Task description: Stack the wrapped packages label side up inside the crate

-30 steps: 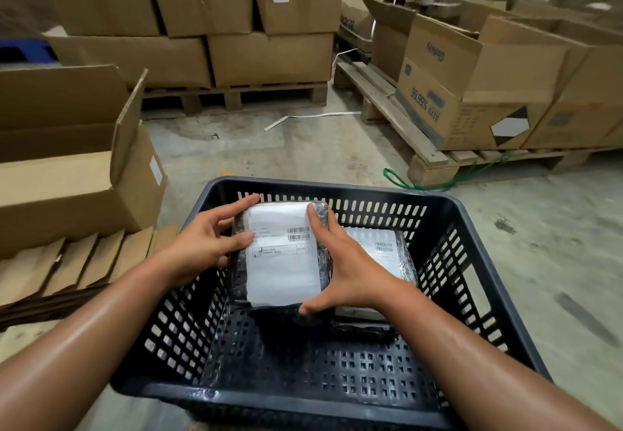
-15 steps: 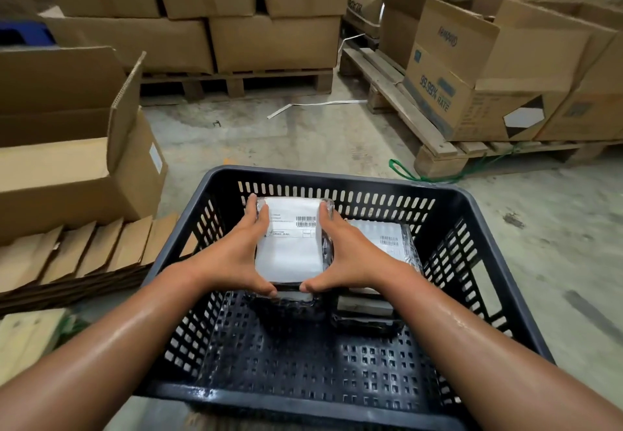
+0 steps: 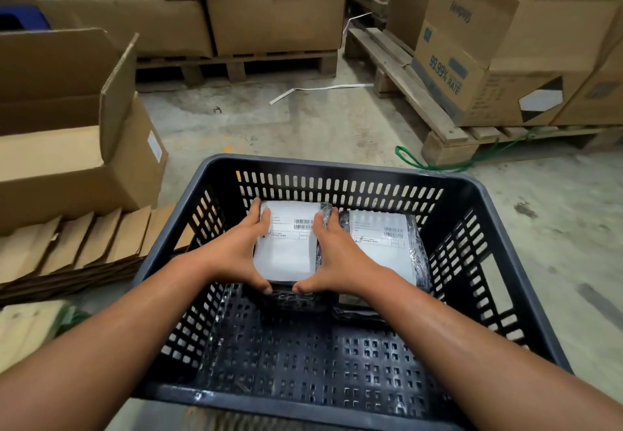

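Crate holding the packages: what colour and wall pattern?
The crate is dark grey plastic with slotted, perforated walls, seen in the head view.

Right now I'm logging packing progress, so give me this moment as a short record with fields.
container: black slotted crate on concrete floor
held package: wrapped package, white label up, at the crate's far wall
left hand: left hand on its left edge
right hand: right hand on its right edge
neighbour: second package beside it, label up
near half of crate: bare
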